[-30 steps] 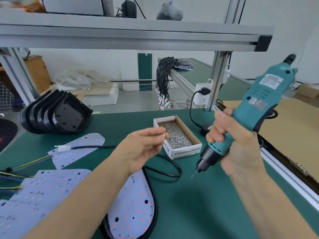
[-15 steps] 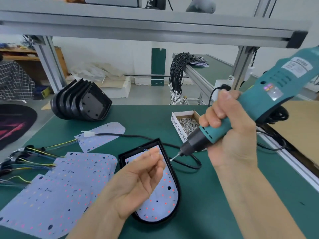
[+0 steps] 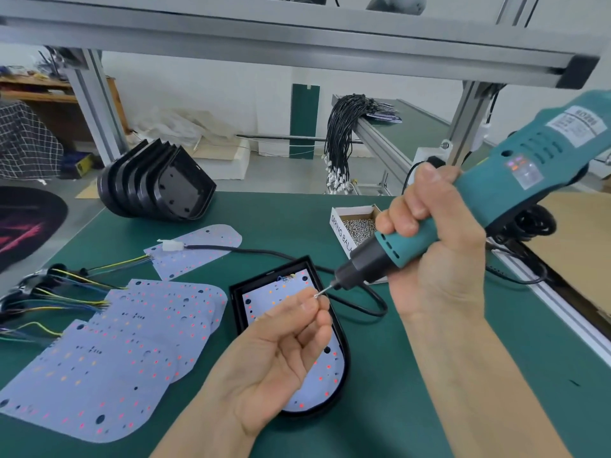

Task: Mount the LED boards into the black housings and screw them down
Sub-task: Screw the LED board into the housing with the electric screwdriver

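Observation:
A black housing (image 3: 238, 304) lies on the green mat in front of me with a white LED board (image 3: 264, 297) seated inside it. Above the board, my left hand (image 3: 281, 352) pinches a small screw (image 3: 316, 295) between thumb and fingertips. My right hand (image 3: 429, 256) grips a teal electric screwdriver (image 3: 515, 180), tilted down to the left, and its bit tip touches the screw. A stack of loose LED boards (image 3: 109, 358) lies at the left, with one more board (image 3: 205, 246) behind it. Several empty black housings (image 3: 155, 183) lean together at the back left.
A white cardboard box of screws (image 3: 355, 226) sits just behind the screwdriver. A black cable (image 3: 363, 305) loops across the mat from the housing. Coloured wires (image 3: 49, 292) trail off the left edge. An aluminium frame post (image 3: 469, 114) and hanging cable bundle (image 3: 344, 140) stand behind.
My view tilted down from the screw box to the housing. My left hand came from the box to above the board, and the screwdriver bit dropped to meet the screw it holds.

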Demonstrator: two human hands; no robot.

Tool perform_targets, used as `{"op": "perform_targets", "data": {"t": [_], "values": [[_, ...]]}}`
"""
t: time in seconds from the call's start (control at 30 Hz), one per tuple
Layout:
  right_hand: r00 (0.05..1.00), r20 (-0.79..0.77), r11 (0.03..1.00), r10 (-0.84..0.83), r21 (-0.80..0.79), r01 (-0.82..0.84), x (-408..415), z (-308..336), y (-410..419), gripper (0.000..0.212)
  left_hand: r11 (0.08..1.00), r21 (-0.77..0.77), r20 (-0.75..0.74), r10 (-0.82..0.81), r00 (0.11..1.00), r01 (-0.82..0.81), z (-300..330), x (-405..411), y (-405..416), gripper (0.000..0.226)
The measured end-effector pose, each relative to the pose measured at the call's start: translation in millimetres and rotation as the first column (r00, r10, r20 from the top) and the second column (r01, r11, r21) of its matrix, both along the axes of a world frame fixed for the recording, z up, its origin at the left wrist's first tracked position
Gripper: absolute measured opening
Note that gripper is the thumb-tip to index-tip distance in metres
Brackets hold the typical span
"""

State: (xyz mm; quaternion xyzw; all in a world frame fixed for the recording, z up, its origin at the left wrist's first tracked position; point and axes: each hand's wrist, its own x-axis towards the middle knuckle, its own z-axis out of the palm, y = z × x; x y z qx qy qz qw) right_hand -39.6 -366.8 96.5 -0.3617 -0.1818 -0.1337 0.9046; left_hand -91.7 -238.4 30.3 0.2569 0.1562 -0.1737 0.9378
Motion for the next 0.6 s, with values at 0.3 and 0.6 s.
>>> {"op": "perform_targets", "data": {"t": [0.3,0.6], "values": [[1.0,-0.001,1.0,0.0,0.0,0.0,0.8,-0.2,-1.2,0.026,0.999,-0.031,0.013,-0.006,1.0,0.006,-5.4,-1.4,2.8,0.039],[1.0,-0.004,1.0,-0.008,-0.01,0.008,-0.8,0.3,-1.2,0.029,0.997,-0.08,-0.003,0.017,1.0,-0.018,-3.5,-1.7,0.7,0.053]]}}
